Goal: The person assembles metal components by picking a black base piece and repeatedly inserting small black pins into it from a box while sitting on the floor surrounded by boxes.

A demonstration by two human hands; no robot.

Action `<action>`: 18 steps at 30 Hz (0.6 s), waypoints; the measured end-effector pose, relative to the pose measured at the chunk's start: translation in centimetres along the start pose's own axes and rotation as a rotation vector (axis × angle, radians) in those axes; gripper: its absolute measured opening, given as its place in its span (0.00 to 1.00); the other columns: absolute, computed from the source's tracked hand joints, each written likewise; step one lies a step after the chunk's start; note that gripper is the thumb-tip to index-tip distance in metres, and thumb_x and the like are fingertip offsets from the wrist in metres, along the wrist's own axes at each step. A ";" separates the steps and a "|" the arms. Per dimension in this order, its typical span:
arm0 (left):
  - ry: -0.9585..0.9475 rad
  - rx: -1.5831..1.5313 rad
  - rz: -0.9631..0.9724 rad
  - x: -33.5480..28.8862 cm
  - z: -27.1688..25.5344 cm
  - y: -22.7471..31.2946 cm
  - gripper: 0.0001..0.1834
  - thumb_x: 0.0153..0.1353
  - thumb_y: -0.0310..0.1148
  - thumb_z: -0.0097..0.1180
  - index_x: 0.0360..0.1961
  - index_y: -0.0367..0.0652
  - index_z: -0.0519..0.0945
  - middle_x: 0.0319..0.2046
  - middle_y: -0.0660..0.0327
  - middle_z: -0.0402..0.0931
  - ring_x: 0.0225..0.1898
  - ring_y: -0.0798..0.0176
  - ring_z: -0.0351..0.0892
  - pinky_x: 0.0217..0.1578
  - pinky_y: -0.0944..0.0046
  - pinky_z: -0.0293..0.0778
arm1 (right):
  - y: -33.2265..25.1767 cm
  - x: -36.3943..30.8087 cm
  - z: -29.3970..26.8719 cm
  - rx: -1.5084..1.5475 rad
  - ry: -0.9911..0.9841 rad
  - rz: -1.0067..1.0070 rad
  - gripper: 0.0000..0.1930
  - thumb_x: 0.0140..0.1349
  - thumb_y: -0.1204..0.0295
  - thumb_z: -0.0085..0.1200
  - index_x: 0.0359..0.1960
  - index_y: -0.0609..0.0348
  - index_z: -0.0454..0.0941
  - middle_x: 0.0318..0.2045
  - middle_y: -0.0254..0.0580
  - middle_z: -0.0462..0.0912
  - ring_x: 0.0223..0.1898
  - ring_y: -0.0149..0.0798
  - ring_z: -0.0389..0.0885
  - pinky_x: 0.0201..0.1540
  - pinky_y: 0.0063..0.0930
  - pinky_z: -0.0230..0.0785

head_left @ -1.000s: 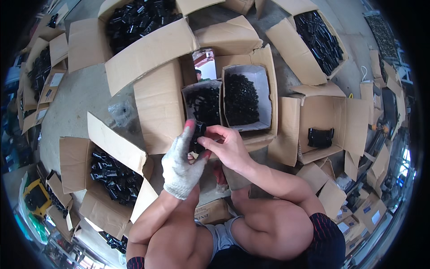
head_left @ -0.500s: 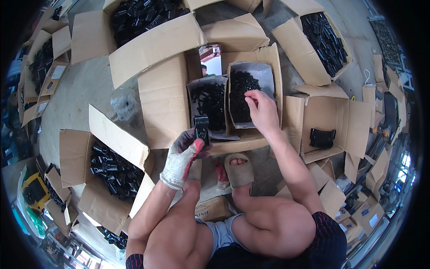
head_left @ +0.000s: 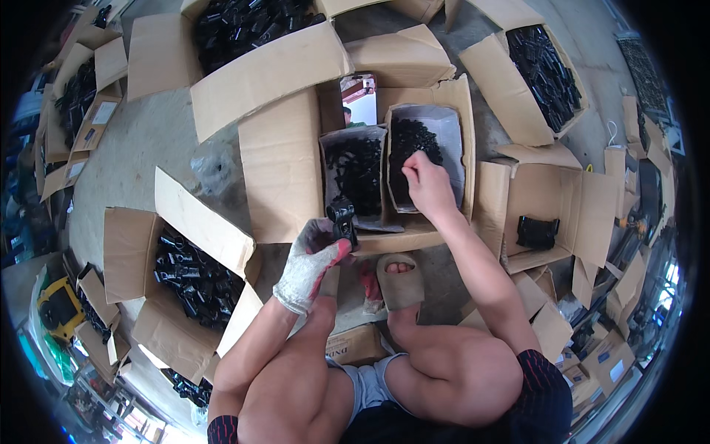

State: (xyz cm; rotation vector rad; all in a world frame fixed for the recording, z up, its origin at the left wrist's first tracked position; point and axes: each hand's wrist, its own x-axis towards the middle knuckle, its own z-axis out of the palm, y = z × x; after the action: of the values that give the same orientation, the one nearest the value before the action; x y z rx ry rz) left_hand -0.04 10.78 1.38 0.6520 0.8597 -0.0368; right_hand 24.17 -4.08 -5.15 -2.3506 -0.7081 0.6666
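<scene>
My left hand (head_left: 310,259), in a grey-white glove with red on its fingers, grips a glossy black clamp-like part (head_left: 342,216) in front of an open carton. My bare right hand (head_left: 431,186) is closed, its thumb and fingertips pinched together over the right-hand tray (head_left: 452,142). Whatever sits in that pinch, if anything, is too small to make out. Small black pieces (head_left: 416,139) lie in this tray. The left-hand tray (head_left: 375,223) beside it holds more small dark pieces, partly hidden behind the black part.
Both trays rest in the carton (head_left: 281,170), with a phone-like screen (head_left: 359,102) behind them. Open boxes of black parts stand around: one left (head_left: 126,251), one far right (head_left: 510,96). A box on the right (head_left: 588,214) holds a small black stack. A loose glove (head_left: 371,287) lies near my foot.
The black part in my left hand has turned and tilted. My right hand's fingertips have drawn closer together over the right-hand tray. The whole view has shifted slightly.
</scene>
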 end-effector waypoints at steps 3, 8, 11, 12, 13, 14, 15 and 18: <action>0.002 0.012 0.017 0.2 0.2 -0.2 0.18 0.64 0.27 0.69 0.50 0.43 0.74 0.44 0.52 0.84 0.46 0.53 0.87 0.44 0.58 0.84 | -0.6 -1.4 -0.9 0.380 0.079 0.029 0.08 0.66 0.76 0.62 0.44 0.62 0.78 0.36 0.41 0.86 0.35 0.38 0.85 0.40 0.30 0.76; 0.044 0.119 0.065 0.1 0.6 -0.2 0.19 0.64 0.28 0.69 0.52 0.39 0.74 0.43 0.56 0.83 0.43 0.60 0.86 0.41 0.63 0.82 | -5.4 -5.2 -2.0 0.737 -0.095 0.065 0.08 0.62 0.77 0.68 0.40 0.63 0.83 0.34 0.31 0.84 0.33 0.23 0.79 0.39 0.21 0.75; 0.053 0.148 0.069 -0.2 1.3 0.3 0.20 0.64 0.27 0.69 0.53 0.38 0.74 0.42 0.59 0.83 0.41 0.66 0.85 0.38 0.68 0.79 | -7.9 -6.4 -1.9 0.412 -0.065 -0.263 0.09 0.54 0.77 0.72 0.37 0.60 0.86 0.33 0.38 0.84 0.33 0.35 0.84 0.36 0.28 0.78; 0.046 0.162 0.063 -0.2 1.2 0.4 0.21 0.64 0.29 0.69 0.54 0.38 0.75 0.42 0.58 0.83 0.42 0.65 0.86 0.37 0.66 0.80 | -8.0 -6.4 -1.7 0.348 -0.048 -0.386 0.09 0.54 0.77 0.72 0.37 0.60 0.86 0.33 0.38 0.84 0.33 0.36 0.85 0.36 0.29 0.79; 0.038 0.177 0.058 -0.1 1.2 0.5 0.21 0.64 0.31 0.69 0.54 0.38 0.75 0.43 0.57 0.84 0.42 0.63 0.86 0.37 0.65 0.80 | -7.9 -6.4 -1.5 0.283 -0.028 -0.508 0.10 0.53 0.77 0.72 0.36 0.60 0.86 0.33 0.39 0.84 0.33 0.38 0.85 0.36 0.30 0.79; 0.044 0.183 0.043 -0.1 1.1 0.5 0.22 0.64 0.31 0.70 0.54 0.38 0.75 0.43 0.57 0.84 0.42 0.64 0.86 0.36 0.66 0.80 | -8.0 -6.4 -1.4 0.217 -0.008 -0.629 0.10 0.52 0.76 0.72 0.36 0.59 0.86 0.33 0.39 0.84 0.34 0.40 0.85 0.36 0.32 0.79; 0.051 0.189 0.028 -0.1 1.1 0.5 0.22 0.63 0.31 0.70 0.55 0.38 0.75 0.43 0.58 0.84 0.41 0.64 0.86 0.35 0.67 0.79 | -8.1 -6.4 -1.3 0.226 -0.024 -0.625 0.10 0.52 0.76 0.72 0.36 0.59 0.86 0.34 0.38 0.84 0.35 0.42 0.84 0.36 0.35 0.79; 0.065 0.191 -0.004 -0.3 1.2 0.7 0.25 0.63 0.32 0.71 0.57 0.35 0.75 0.41 0.58 0.84 0.38 0.69 0.84 0.35 0.69 0.77 | -7.9 -6.4 -1.0 0.218 -0.036 -0.645 0.10 0.52 0.76 0.72 0.36 0.59 0.86 0.34 0.38 0.84 0.35 0.42 0.85 0.36 0.34 0.79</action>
State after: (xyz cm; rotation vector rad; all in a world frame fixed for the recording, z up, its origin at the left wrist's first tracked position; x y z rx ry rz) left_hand 0.84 10.62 2.55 0.8341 0.9271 -0.1031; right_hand 17.57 -3.03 2.54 -1.7643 -1.2592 0.4630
